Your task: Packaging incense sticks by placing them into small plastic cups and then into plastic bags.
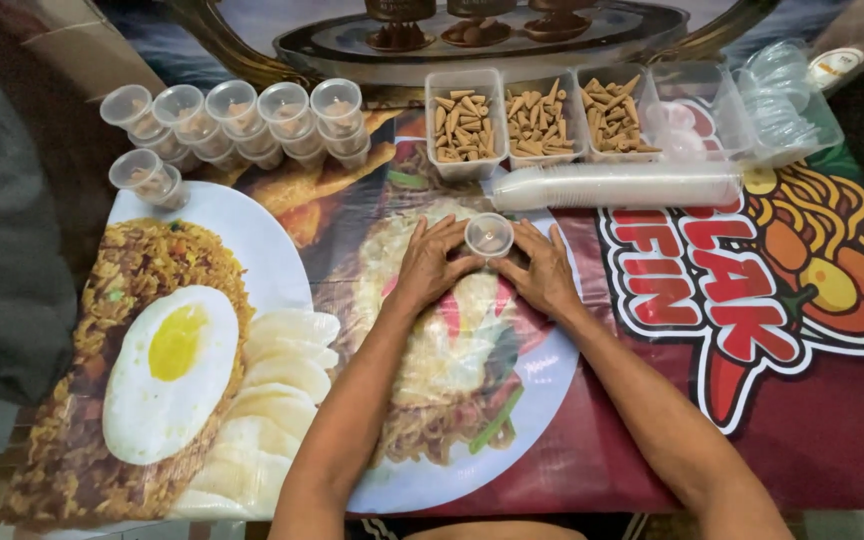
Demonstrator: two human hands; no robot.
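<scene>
My left hand (428,262) and my right hand (542,268) meet at the middle of the table, both gripping one small clear plastic cup with a lid (489,236). Something small and brown shows through the cup. The fingertips of both hands press around its rim. Just beyond the hands lies a long sideways stack of clear cups (617,186). Behind it stand three clear tubs of brown cone-shaped pieces (538,122).
Several filled, lidded cups (235,122) are stacked at the back left. A tub of lids (694,115) and a bag of clear lids (787,95) sit at the back right. A printed food banner (752,330) covers the table. A grey cloth (2,230) hangs at left.
</scene>
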